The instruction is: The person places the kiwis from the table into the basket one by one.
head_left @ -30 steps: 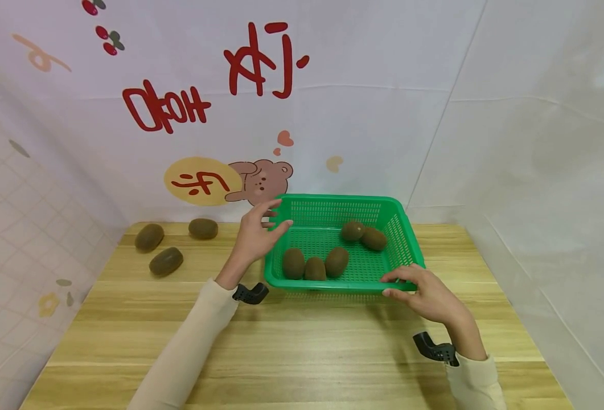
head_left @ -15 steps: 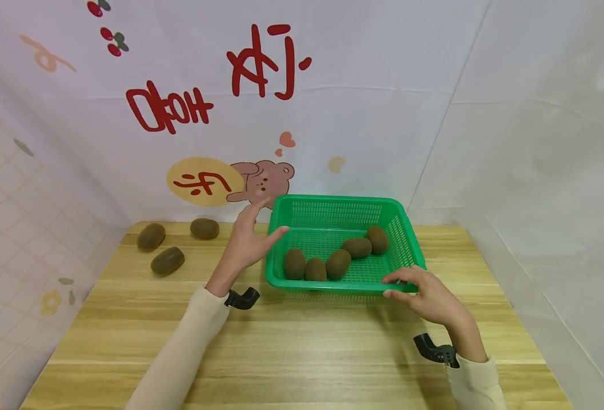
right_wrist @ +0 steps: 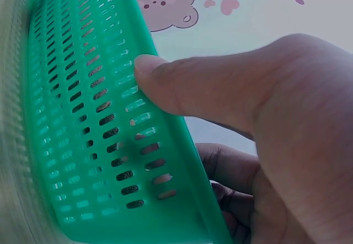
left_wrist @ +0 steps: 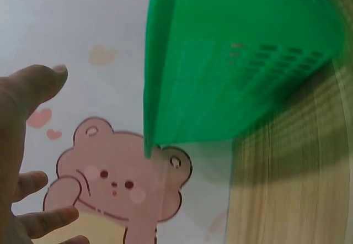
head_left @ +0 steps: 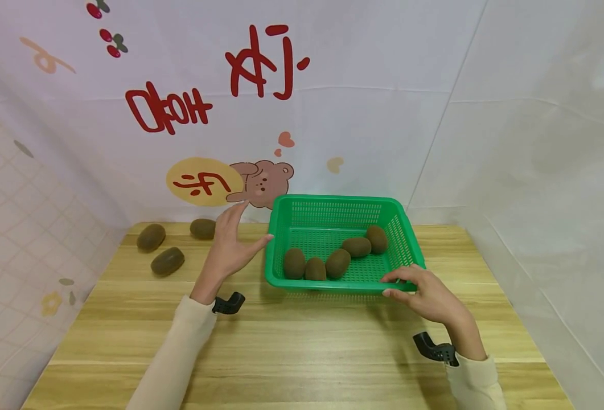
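Observation:
A green plastic basket (head_left: pixel 332 286) with slotted walls stands on the table, holding several brown kiwis (head_left: pixel 338 263). My right hand (head_left: pixel 430 293) grips its front right corner; the right wrist view has the thumb (right_wrist: pixel 182 84) on the outer side of the basket wall (right_wrist: pixel 83 117) and the other fingers over the rim. Just left of the basket, my left hand (head_left: pixel 225 247) is held up with fingers spread and nothing in them. In the left wrist view, that hand's thumb (left_wrist: pixel 41 86) is apart from the basket (left_wrist: pixel 209 89).
Three more kiwis lie on the wooden table (head_left: pixel 302 353) at the far left: one kiwi (head_left: pixel 151 237) by the left edge, another kiwi (head_left: pixel 167 261) nearer, and a third kiwi (head_left: pixel 202 229), partly behind my left hand. A printed white cloth (head_left: pixel 363 114) hangs behind.
My left hand has drawn back leftward from over the basket's left rim. Two kiwis in the basket's right part have rolled and settled in new positions. My right hand has stayed on the corner.

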Motion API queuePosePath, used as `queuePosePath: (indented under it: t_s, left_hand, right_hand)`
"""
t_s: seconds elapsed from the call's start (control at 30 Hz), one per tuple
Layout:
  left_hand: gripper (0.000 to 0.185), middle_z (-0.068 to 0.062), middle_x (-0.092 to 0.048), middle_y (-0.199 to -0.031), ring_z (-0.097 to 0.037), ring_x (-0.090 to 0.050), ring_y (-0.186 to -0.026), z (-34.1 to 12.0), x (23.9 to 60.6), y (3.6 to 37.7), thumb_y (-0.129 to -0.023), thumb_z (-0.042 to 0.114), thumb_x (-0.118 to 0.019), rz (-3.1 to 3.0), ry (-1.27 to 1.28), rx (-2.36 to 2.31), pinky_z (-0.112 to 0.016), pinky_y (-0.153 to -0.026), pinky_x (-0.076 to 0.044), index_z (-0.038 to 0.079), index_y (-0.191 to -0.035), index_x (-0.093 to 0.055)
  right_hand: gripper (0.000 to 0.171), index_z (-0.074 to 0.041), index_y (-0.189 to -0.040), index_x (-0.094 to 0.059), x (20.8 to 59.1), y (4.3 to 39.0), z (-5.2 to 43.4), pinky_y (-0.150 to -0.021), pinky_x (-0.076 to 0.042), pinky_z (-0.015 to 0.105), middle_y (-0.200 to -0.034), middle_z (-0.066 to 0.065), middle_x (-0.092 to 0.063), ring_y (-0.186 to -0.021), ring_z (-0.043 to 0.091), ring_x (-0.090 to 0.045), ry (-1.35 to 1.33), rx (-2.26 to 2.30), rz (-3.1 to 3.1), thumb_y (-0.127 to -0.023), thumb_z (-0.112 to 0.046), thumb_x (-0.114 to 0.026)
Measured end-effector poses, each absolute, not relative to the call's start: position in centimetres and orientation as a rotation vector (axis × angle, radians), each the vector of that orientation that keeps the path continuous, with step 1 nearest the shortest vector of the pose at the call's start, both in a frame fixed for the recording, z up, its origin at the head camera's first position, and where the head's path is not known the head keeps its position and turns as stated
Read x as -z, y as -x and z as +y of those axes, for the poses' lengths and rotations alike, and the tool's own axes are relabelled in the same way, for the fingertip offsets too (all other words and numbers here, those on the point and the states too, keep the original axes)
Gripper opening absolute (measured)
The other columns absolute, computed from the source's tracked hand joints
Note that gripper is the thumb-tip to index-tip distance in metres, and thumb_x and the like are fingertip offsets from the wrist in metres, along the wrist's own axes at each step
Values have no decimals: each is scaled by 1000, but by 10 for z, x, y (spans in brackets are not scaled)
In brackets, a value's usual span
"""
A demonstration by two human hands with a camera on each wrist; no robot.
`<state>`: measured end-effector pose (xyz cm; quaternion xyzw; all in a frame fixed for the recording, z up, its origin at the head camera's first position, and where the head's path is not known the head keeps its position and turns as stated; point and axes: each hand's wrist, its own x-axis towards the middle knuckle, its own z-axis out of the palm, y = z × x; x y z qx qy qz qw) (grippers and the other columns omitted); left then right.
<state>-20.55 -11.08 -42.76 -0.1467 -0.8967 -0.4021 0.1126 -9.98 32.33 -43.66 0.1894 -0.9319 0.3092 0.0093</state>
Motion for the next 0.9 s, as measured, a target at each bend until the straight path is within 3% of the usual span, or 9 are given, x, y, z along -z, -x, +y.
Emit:
queuePosePath:
  t_s: [0.33, 0.73, 0.9]
  left_hand:
    - [97, -19, -36, -160, -43, -26, -149, -136, 440, 205, -83, 44, -84, -2591, 373, 1068, -66, -117, -29, 8, -159, -36]
    - [95, -22, -30, -161, -50, -15, -153, -170, 447, 198, -86, 43, -82, -2643, 231, 1075, -75, -115, -24, 13, -161, -32]
    - [95, -26, -32, -160, -53, -21, -149, -185, 452, 198, -85, 42, -82, -2627, 206, 1032, -76, -113, -23, 11, -161, -33]
  right_hand:
    - [18, -28, -109, -77, 436, 100, 323, -83, -50, 32, -106, -11, -70, -96, 6, -55, -595, -959, -2914, -91, -27, -79]
    - [20, -20, -110, -78, 436, 100, 323, -83, -49, 33, -105, -12, -70, -94, 5, -55, -610, -967, -2903, -91, -26, -79]
    - [20, -20, -110, -78, 436, 100, 323, -83, -50, 34, -106, -6, -72, -94, 6, -55, -625, -965, -2895, -91, -26, -79]
